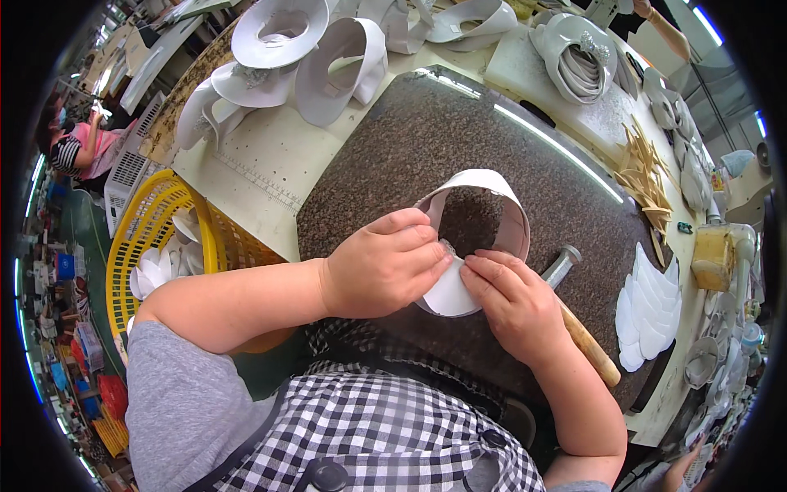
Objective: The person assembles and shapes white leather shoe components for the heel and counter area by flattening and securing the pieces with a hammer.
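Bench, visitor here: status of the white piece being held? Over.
Left grip, right grip: both on white looped piece. Piece over dark speckled slab. Hammer near right grip, partly hidden by it; nothing apparently blocking.

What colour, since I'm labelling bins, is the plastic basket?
The basket is yellow; the head view shows it best.

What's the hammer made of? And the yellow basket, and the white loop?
Hammer: shiny grey head, probably metal; tan, smooth-looking handle, likely wood. Yellow basket: probably smooth plastic, judging by its even slots. White loop: matte, curved sheet, maybe leather or synthetic; can't tell.
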`<state>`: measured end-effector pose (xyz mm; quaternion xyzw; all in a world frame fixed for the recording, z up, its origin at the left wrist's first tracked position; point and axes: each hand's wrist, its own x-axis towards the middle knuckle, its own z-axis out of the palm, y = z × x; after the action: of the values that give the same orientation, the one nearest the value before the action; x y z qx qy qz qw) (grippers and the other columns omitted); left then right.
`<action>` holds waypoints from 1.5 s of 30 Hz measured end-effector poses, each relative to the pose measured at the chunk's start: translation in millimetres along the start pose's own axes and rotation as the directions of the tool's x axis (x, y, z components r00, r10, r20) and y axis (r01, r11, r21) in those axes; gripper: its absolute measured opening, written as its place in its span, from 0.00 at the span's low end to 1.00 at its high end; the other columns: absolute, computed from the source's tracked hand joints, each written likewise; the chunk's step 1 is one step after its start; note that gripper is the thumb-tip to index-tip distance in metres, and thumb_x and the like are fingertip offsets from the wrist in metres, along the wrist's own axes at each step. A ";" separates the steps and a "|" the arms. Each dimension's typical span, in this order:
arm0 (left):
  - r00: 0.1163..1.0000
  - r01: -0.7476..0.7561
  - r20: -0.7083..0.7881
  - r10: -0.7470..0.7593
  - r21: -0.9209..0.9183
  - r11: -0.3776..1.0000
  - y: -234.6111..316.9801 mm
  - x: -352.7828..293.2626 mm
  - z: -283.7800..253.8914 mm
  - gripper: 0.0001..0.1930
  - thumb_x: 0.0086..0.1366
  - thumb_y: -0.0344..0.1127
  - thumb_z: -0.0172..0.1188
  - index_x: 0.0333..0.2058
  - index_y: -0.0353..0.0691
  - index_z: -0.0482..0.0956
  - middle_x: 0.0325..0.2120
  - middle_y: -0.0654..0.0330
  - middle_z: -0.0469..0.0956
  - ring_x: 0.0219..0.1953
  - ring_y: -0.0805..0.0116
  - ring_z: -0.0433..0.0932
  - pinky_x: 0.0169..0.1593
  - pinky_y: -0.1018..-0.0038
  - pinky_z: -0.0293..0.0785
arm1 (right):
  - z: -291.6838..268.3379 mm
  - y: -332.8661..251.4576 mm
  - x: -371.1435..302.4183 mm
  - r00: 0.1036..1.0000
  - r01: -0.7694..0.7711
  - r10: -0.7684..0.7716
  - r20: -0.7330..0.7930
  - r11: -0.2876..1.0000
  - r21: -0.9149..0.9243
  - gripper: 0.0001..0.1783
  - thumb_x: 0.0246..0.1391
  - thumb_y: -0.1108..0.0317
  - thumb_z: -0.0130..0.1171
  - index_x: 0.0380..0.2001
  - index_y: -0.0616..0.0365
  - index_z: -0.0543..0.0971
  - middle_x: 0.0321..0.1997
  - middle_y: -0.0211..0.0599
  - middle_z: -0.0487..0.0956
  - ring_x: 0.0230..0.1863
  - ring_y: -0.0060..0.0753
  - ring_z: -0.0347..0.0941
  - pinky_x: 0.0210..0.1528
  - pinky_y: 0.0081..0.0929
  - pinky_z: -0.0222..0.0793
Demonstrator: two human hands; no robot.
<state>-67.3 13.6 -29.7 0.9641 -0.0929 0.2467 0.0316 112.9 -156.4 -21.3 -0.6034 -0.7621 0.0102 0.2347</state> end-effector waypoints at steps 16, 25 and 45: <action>0.941 0.225 0.298 -0.163 -0.188 0.956 26.1 -31.0 -12.5 0.21 0.63 0.46 0.60 0.53 0.48 0.80 0.61 0.50 0.72 0.68 0.50 0.64 0.72 0.44 0.42 | -16.6 3.7 -6.2 0.968 0.046 -0.043 0.248 0.999 -0.006 0.24 0.49 0.66 0.57 0.52 0.54 0.80 0.59 0.51 0.73 0.64 0.54 0.69 0.63 0.56 0.66; 0.700 0.713 0.157 -0.697 -0.209 0.669 44.8 -28.9 -12.9 0.31 0.64 0.53 0.62 0.56 0.35 0.70 0.53 0.53 0.70 0.56 0.50 0.69 0.62 0.55 0.55 | -7.4 -9.1 -3.1 0.986 -0.005 0.008 0.166 1.000 -0.020 0.21 0.49 0.66 0.57 0.49 0.53 0.79 0.58 0.51 0.73 0.61 0.55 0.71 0.62 0.56 0.67; 0.991 0.132 0.035 -0.130 -0.083 0.988 10.9 30.9 18.7 0.21 0.57 0.38 0.63 0.48 0.34 0.78 0.48 0.52 0.78 0.53 0.58 0.75 0.59 0.64 0.71 | -36.8 13.9 3.7 0.953 0.039 0.061 0.296 0.946 -0.321 0.21 0.52 0.70 0.53 0.49 0.69 0.76 0.50 0.46 0.79 0.51 0.39 0.77 0.51 0.28 0.76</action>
<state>-34.1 -4.2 -31.0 0.9694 -0.0403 0.2257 0.0873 138.7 -159.0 8.6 -0.6292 -0.7768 -0.0216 0.0135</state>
